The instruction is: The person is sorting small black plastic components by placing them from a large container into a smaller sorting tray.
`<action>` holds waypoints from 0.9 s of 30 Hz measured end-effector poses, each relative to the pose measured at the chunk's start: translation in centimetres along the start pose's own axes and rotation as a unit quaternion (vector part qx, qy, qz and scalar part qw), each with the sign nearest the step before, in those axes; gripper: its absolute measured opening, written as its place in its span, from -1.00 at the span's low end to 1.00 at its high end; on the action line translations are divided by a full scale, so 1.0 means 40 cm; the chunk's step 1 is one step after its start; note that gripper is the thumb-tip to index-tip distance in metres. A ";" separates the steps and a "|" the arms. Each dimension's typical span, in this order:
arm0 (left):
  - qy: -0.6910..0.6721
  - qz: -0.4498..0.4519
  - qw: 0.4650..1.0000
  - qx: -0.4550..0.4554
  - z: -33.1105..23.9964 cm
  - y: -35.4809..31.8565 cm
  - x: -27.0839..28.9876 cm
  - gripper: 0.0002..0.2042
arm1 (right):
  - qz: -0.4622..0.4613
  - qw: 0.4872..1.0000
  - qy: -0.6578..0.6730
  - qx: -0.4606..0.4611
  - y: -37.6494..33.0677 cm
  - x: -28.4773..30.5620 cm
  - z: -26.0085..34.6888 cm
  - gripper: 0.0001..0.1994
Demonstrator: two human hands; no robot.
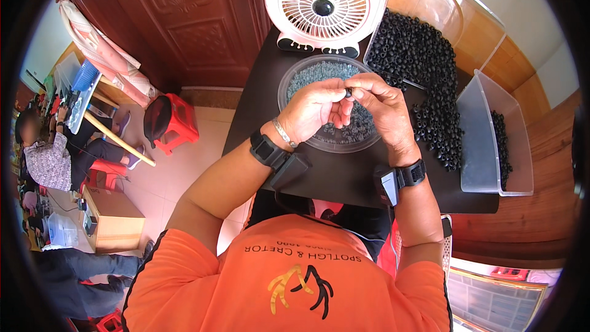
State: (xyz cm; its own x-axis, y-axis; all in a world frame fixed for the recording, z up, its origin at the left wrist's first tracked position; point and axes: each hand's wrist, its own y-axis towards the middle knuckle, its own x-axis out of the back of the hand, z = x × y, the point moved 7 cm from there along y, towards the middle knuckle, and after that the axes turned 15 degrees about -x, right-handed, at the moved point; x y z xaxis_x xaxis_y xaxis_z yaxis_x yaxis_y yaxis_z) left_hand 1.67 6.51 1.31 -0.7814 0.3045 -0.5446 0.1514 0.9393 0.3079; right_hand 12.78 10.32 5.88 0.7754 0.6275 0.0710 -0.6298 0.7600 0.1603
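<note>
My left hand [316, 107] and my right hand [386, 107] meet above a round clear tub. Their fingertips pinch a small black piece [348, 93] between them, its exact kind too small to tell. Beneath them, the round tub [284, 89] holds many small translucent, bluish-clear pieces [307, 75]. To the right, a big heap of small black bead-like pieces with holes [412, 46] spills out of a clear bin lying on its side onto the dark table [258, 95].
A white fan [324, 7] stands behind the tub. At the right edge, a translucent plastic bin [482, 141] contains more black pieces. On the left are a red stool [178, 124], a cardboard box [114, 218] and a seated person [49, 157] at another table.
</note>
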 end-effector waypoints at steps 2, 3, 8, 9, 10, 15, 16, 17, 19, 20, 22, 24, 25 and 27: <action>-0.010 -0.004 1.000 -0.003 -0.001 0.001 0.005 -0.81 | 0.009 1.000 0.004 0.000 0.003 0.004 0.001 -0.85; -0.013 -0.003 1.000 -0.004 -0.002 0.002 0.006 -0.81 | 0.017 1.000 0.009 -0.001 0.004 0.004 0.001 -0.84; -0.024 -0.004 1.000 -0.004 -0.006 0.000 0.002 -0.82 | -0.008 0.998 0.041 -0.037 0.001 0.011 -0.008 -0.84; -0.024 -0.017 1.000 -0.008 -0.004 -0.001 0.010 -0.82 | -0.030 0.997 0.060 -0.039 -0.002 0.014 -0.008 -0.85; -0.025 -0.029 0.999 -0.011 -0.003 0.000 0.016 -0.82 | -0.030 0.997 0.060 -0.038 -0.003 0.009 -0.008 -0.85; -0.035 -0.040 0.998 -0.015 -0.001 0.001 0.023 -0.81 | -0.138 0.990 -0.038 0.005 -0.007 0.025 -0.012 -0.91; -0.035 -0.041 0.998 -0.015 0.000 0.000 0.025 -0.81 | -0.138 0.990 -0.038 0.005 -0.007 0.023 -0.009 -0.91; -0.035 -0.041 0.998 -0.015 0.001 0.000 0.025 -0.81 | -0.136 0.990 -0.049 0.008 -0.008 0.020 -0.003 -0.91; -0.043 -0.045 0.998 -0.018 0.003 0.002 0.025 -0.80 | -0.137 0.989 -0.062 0.010 -0.011 0.018 0.000 -0.91; -0.044 -0.042 0.998 -0.016 0.007 0.003 0.024 -0.80 | -0.136 0.985 -0.094 0.040 -0.014 0.012 0.007 -0.89; -0.051 -0.048 0.997 -0.026 0.011 0.004 0.026 -0.80 | -0.160 0.964 -0.182 0.110 -0.023 -0.001 0.028 -0.84; -0.044 -0.068 0.996 -0.023 0.008 -0.005 0.034 -0.81 | -0.177 0.937 -0.243 0.175 -0.034 -0.027 0.056 -0.82; -0.036 -0.060 0.997 -0.031 0.003 -0.007 0.031 -0.81 | -0.184 0.926 -0.266 0.193 -0.035 -0.034 0.064 -0.81; -0.002 -0.056 0.998 -0.020 0.002 -0.010 0.024 -0.80 | -0.188 0.924 -0.271 0.193 -0.039 -0.033 0.070 -0.82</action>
State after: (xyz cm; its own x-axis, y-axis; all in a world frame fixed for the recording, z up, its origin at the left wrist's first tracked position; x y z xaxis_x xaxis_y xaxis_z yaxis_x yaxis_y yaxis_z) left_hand 0.90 6.45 0.61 -0.7903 0.1986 -0.5797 0.0392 0.9605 0.2757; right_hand 12.86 7.83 8.30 0.9115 0.0753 0.4044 -0.3288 0.7243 0.6060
